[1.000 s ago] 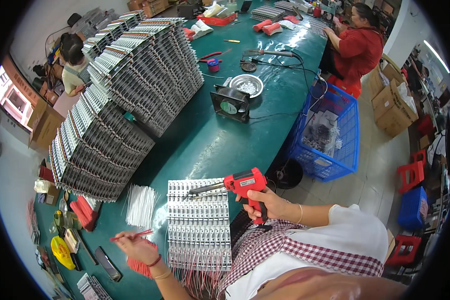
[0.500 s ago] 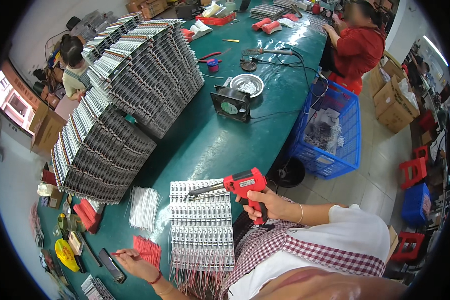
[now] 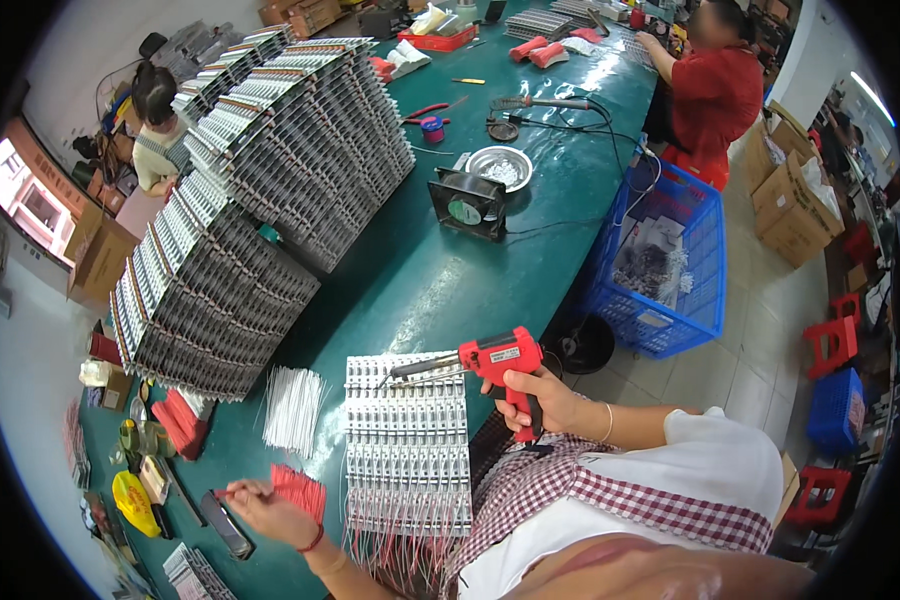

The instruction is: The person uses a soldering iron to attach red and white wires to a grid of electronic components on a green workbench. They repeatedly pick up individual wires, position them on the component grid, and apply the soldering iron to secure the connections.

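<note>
My right hand (image 3: 545,397) is wrapped around the grip of a red and black soldering gun (image 3: 503,355). Its long metal tip points left, over the upper part of a panel of small white circuit boards (image 3: 407,440). Red and pale wires (image 3: 400,555) hang from the panel's near edge. At the lower left, my left hand (image 3: 270,513) pinches a thin red wire (image 3: 222,493) between its fingertips. Beside that hand lies a bundle of cut red wires (image 3: 300,488). A bundle of white wires (image 3: 294,408) is farther off, left of the panel.
Tall stacks of board panels (image 3: 300,150) fill the table's left side. A black fan (image 3: 467,205), a metal bowl (image 3: 500,168) and a soldering iron (image 3: 540,103) stand beyond. A phone (image 3: 227,525) lies by my left hand. A blue crate (image 3: 660,270) sits right; two other people are nearby.
The whole view has shifted slightly. My left hand has moved a little left with the red wire. The soldering gun has moved slightly right, its tip still over the panel.
</note>
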`<state>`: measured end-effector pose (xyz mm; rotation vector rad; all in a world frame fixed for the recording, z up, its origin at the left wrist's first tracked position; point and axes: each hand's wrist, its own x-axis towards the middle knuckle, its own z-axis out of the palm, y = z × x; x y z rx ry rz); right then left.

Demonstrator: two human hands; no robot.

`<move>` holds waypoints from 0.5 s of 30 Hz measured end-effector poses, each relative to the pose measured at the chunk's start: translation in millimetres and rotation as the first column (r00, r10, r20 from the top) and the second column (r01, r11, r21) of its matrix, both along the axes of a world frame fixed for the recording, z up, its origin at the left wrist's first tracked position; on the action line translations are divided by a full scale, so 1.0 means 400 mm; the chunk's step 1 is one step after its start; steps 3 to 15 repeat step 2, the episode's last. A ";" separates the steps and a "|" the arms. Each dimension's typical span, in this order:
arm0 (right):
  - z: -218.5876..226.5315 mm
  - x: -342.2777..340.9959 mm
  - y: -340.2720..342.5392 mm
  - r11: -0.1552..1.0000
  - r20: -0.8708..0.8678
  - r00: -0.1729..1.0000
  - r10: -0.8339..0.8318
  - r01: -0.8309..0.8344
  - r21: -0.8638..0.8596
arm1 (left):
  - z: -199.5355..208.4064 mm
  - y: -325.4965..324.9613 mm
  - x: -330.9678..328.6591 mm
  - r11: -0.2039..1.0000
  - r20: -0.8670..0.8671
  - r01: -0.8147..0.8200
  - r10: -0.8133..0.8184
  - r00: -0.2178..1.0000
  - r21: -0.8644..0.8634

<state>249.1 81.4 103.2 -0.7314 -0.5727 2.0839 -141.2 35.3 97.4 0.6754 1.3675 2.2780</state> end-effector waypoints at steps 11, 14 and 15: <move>0.006 -0.008 0.006 0.999 0.026 0.999 0.020 -0.020 0.031 | -0.016 0.055 0.035 0.997 -0.017 0.034 -0.033 0.999 0.065; 0.006 -0.008 0.006 0.999 0.026 0.999 0.020 -0.020 0.031 | -0.016 0.055 0.035 0.997 -0.017 0.034 -0.033 0.999 0.065; 0.006 -0.008 0.006 0.999 0.026 0.999 0.020 -0.020 0.031 | -0.016 0.055 0.035 0.997 -0.017 0.034 -0.033 0.999 0.065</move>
